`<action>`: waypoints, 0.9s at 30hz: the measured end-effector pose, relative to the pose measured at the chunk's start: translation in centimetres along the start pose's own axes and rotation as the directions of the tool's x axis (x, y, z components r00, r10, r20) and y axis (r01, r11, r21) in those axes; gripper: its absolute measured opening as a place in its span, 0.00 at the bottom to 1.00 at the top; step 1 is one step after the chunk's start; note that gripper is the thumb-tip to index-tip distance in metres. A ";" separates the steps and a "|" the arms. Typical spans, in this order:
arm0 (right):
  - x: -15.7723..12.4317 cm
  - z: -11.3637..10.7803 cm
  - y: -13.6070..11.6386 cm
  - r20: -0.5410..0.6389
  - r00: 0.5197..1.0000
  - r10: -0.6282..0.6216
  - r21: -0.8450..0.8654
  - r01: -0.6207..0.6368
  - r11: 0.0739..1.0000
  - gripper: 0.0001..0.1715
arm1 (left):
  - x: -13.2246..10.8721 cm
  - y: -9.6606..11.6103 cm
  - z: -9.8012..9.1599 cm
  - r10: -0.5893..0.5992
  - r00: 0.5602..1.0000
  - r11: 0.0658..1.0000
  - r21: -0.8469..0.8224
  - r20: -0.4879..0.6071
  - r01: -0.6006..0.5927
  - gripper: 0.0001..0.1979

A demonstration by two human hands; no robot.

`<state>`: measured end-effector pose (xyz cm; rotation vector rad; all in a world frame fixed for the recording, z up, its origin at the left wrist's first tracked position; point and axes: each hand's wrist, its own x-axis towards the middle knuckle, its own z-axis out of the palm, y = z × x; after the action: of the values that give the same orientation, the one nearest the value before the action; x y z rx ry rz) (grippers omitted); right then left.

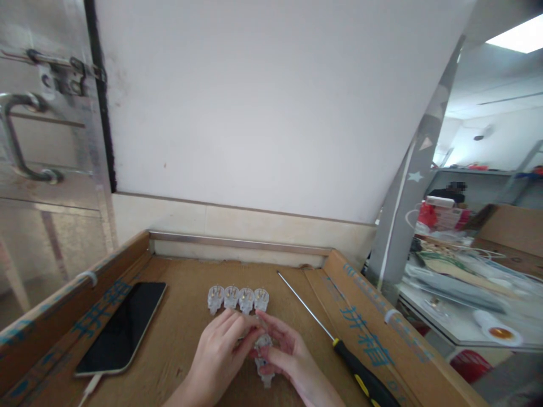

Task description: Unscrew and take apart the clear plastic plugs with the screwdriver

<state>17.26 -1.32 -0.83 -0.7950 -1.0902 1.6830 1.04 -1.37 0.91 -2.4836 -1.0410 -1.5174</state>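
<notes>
My right hand [285,351] is closed around a clear plastic plug housing [263,341] below the middle of the cardboard. Part of that piece sticks out under the fingers, and its inside is mostly covered. My left hand [225,349] meets it from the left, thumb and fingertips pinched together at its upper edge. Whatever those fingertips hold is too small and hidden to name. Just beyond both hands, several clear plugs [231,298] with metal parts inside stand side by side in a row. To the right lies a screwdriver [354,366] with a black and yellow handle, its tip pointing away.
A black-screened phone [124,328] with a white cable [90,389] lies at left. Raised cardboard sides [365,322] border the cardboard work surface [182,282]. A white wall rises behind. At right, a cluttered table [441,330] stands past a grey post [405,203]; a person is farther back.
</notes>
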 end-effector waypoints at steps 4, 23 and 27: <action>0.0 0.1 -0.4 -0.030 1.000 0.004 -0.001 -0.004 1.000 0.33 | 0.0 0.0 0.0 0.021 1.000 0.999 0.024 -0.004 -0.021 0.07; -0.1 0.1 -0.5 -0.089 0.996 -0.009 -0.004 0.009 1.000 0.32 | 0.3 0.4 -0.5 0.006 0.993 0.998 0.056 0.117 -0.012 0.11; -0.3 -0.1 -0.9 -0.103 0.994 -0.033 0.022 0.036 0.999 0.30 | 0.3 0.4 -0.7 -0.092 0.984 0.996 0.031 0.152 0.088 0.16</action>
<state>17.80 -1.45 0.00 -0.8340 -1.0063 1.6054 0.82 -1.75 1.64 -2.6049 -1.2029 -1.3432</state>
